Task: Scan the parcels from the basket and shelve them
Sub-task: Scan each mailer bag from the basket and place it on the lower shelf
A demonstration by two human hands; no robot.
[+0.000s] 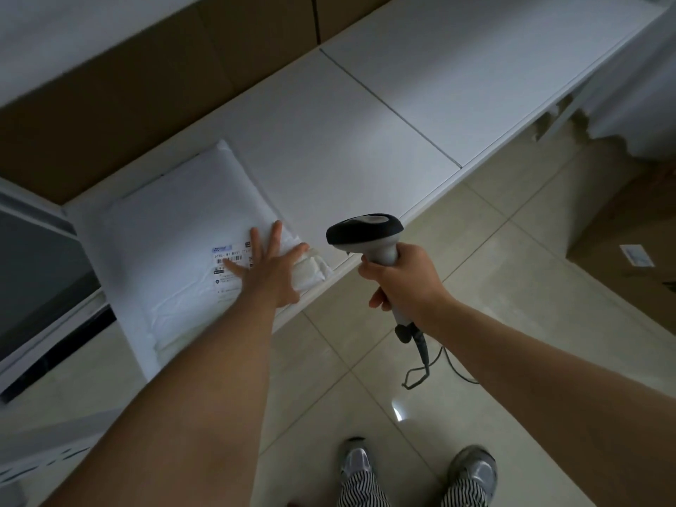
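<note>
On the white shelf [365,115], the left hand [270,267] presses flat-fingered on the parcel [183,221]; right hand [400,278] grips the scanner [365,232]. Shelving looks nearly finished; next, probably fetch another.

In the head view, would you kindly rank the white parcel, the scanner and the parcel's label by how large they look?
1. white parcel, clearly largest.
2. scanner
3. label; part-hidden by the left hand, so its place behind the scanner is unsure.

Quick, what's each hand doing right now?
Left hand: open, fingers spread flat on the white parcel lying on the white shelf.
Right hand: closed around the handle of the barcode scanner.
</note>
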